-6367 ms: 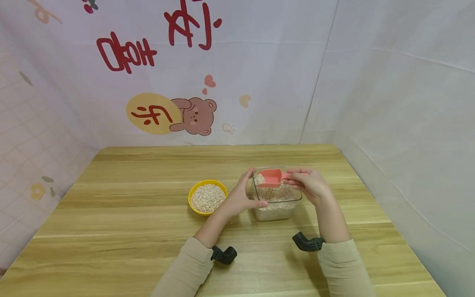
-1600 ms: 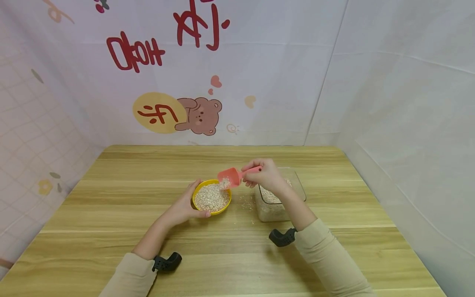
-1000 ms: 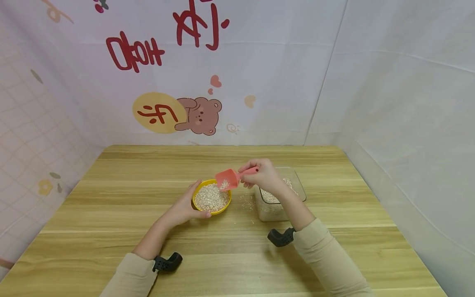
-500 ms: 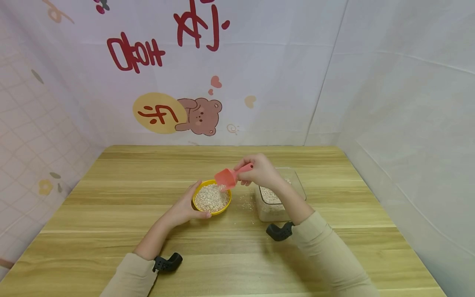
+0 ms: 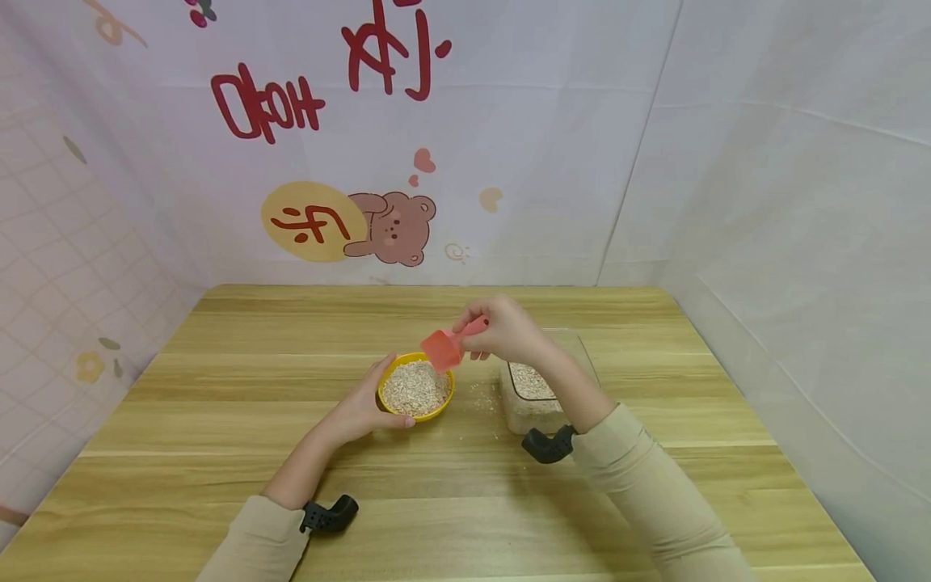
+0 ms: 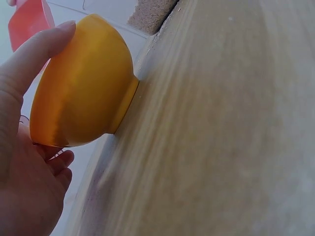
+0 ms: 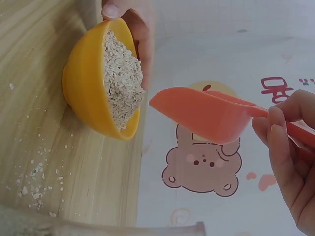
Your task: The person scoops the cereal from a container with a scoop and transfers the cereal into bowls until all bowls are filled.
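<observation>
A yellow bowl [image 5: 431,416] [image 6: 93,83] [image 7: 81,86] stands on the table, filled with pale oat flakes [image 5: 413,390] [image 7: 122,78]. My left hand [image 5: 358,414] [image 6: 27,162] holds it from the left, thumb on the near side and fingers on the far side. With my right hand [image 5: 509,331] [image 7: 290,152] I grip the handle of a pink scoop [image 5: 440,350] [image 7: 202,114]. Its tilted blade hangs over the bowl's right rim, and no flakes show in it in the head view. A clear rectangular container [image 5: 527,416] of oats sits under my right forearm, partly hidden.
Loose flakes [image 5: 486,400] [image 7: 37,184] lie scattered on the wooden table [image 5: 291,323] between bowl and container. White printed cloth [image 5: 509,121] hangs behind the table and along both sides. Each wrist carries a black mount [image 5: 330,515].
Earlier the left hand held the container while the scoop was over it. Then the left hand took the bowl; the scoop came over, tipped further, and its flakes slid out. The right hand rose slightly.
</observation>
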A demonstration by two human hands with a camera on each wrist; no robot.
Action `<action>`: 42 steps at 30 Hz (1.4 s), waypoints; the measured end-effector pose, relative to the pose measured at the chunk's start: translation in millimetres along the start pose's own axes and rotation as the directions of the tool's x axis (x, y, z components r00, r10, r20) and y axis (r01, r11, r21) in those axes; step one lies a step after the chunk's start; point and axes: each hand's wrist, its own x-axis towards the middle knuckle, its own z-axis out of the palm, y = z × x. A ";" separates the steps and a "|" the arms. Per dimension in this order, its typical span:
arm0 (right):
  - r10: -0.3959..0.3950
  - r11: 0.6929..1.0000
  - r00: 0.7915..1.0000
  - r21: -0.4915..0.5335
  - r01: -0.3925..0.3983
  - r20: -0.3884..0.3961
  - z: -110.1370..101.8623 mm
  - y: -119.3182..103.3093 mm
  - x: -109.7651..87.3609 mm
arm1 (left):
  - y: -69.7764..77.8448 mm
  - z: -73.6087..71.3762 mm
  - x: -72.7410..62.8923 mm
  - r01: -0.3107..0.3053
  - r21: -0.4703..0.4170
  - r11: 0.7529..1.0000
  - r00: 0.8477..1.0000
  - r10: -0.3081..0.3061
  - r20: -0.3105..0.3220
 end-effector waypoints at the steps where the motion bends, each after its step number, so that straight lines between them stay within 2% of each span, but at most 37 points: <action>1: 0.000 1.000 1.000 0.003 0.000 0.000 -0.4 -0.6 -0.1 | -0.1 0.1 0.0 0.003 -0.001 1.000 1.000 -0.003 -0.001; 12: 0.058 0.990 0.996 0.130 -0.050 -0.061 -2.1 1.4 -11.2 | 1.0 0.3 -0.5 0.013 0.001 1.000 1.000 -0.013 -0.007; 19: 0.059 0.973 0.987 0.228 -0.024 -0.148 -7.1 8.1 -24.1 | 0.9 0.3 -0.8 0.005 0.001 1.000 1.000 -0.005 -0.006; 27: 0.122 0.948 0.970 0.314 -0.051 -0.212 -17.2 14.9 -42.0 | 0.2 0.5 -0.6 0.001 -0.017 1.000 1.000 -0.001 -0.004; 35: 0.135 0.918 0.951 0.397 -0.013 -0.280 -26.0 23.1 -58.4 | 0.7 0.6 -2.0 0.001 -0.008 1.000 1.000 -0.001 0.001; 42: 0.157 0.912 0.935 0.411 -0.013 -0.319 -35.3 26.6 -73.1 | 2.6 0.3 -2.4 0.018 -0.006 1.000 1.000 -0.018 0.003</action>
